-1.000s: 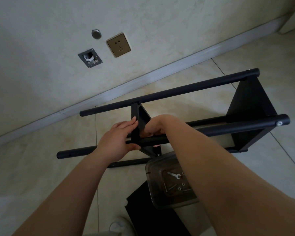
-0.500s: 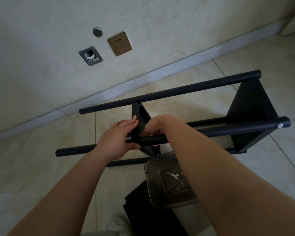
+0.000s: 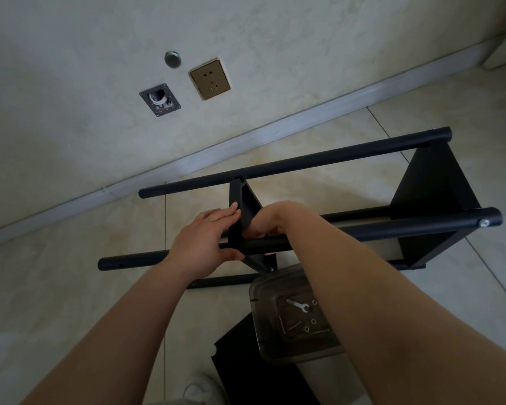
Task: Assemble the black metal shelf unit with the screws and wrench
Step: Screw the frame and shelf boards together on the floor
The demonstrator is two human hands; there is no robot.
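The black shelf unit lies on its side on the tiled floor, its round poles running left to right. One shelf panel (image 3: pixel 438 182) is fixed at the right end. A second, middle panel (image 3: pixel 246 206) stands between the far pole (image 3: pixel 319 162) and the near pole (image 3: pixel 362 232). My left hand (image 3: pixel 200 238) grips the near pole, thumb under it, fingers laid flat against the middle panel. My right hand (image 3: pixel 268 222) is curled at the same joint on the panel's other side; its fingertips are hidden. A silver screw head (image 3: pixel 484 223) shows at the near pole's right end.
A clear plastic box (image 3: pixel 275 343) below my right forearm holds a small wrench (image 3: pixel 298 305) and several screws and washers. A loose black panel (image 3: pixel 246 372) lies beneath it near my shoe (image 3: pixel 197 387). The wall with a socket (image 3: pixel 209 78) and skirting board runs behind.
Both hands stay at the middle panel's joint; the view has only drifted slightly.
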